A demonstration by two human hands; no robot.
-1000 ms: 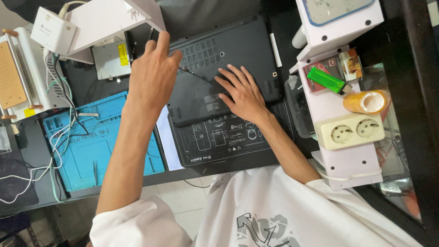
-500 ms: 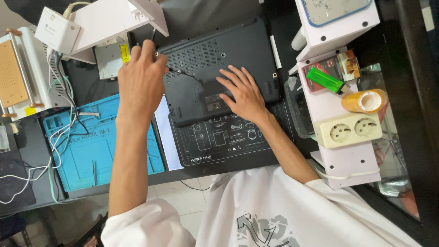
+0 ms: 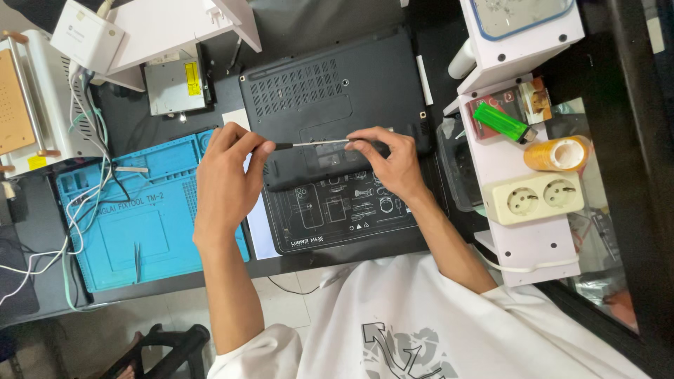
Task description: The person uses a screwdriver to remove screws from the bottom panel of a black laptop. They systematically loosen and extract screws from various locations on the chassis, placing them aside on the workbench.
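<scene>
Screwdriver held level over the upturned laptop, handle gripped in left hand, tip pinched by right hand fingers

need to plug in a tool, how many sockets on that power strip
2, side by side on the cream power strip sitting on the white shelf to the right of the laptop, just below the orange tape roll. Both look free.

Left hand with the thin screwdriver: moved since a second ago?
Yes. The left hand came back from the black laptop's far-left corner toward its near edge.
</scene>
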